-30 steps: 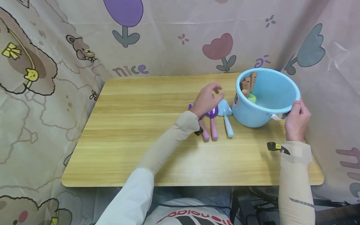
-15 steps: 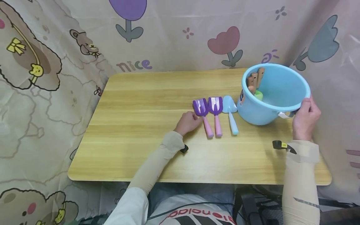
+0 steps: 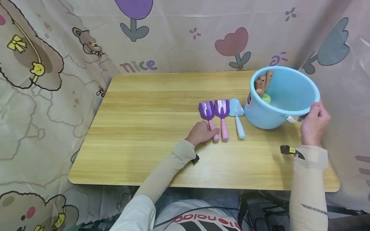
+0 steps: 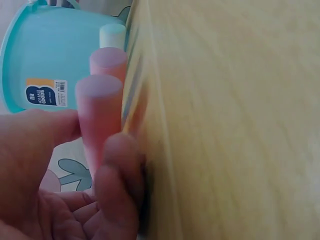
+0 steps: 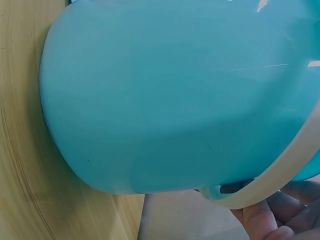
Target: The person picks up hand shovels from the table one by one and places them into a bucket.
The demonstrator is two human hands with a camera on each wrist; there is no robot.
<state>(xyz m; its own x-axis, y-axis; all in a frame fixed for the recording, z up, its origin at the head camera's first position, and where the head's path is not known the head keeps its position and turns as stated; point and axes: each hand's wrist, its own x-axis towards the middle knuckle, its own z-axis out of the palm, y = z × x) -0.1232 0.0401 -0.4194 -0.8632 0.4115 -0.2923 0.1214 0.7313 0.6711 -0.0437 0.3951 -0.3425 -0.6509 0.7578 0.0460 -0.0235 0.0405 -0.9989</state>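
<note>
Three toy shovels lie side by side on the wooden table. My left hand [image 3: 202, 132] pinches the pink handle of the leftmost purple shovel [image 3: 206, 109], its thumb and fingers on either side of the handle [image 4: 98, 117] in the left wrist view. Just right of it lies a second purple shovel [image 3: 222, 108] with a pink handle, then a light blue shovel [image 3: 236, 107]. At the table's right stands a light blue bucket [image 3: 267, 117] holding several brown-handled tools [image 3: 263, 81] and a green piece [image 3: 266, 98]. My right hand [image 3: 315, 124] grips the bucket's rim beside its white handle [image 5: 280, 175].
The wooden table [image 3: 138, 128] stretches far to the left of the shovels. Behind it and at both sides hangs a printed curtain [image 3: 179, 35]. Below the front edge on the right is a black chair frame [image 3: 263, 208].
My left hand has drawn back from above the purple shovels toward the left, uncovering their blades, then moved right onto the leftmost handle. The right hand keeps its grip on the bucket.
</note>
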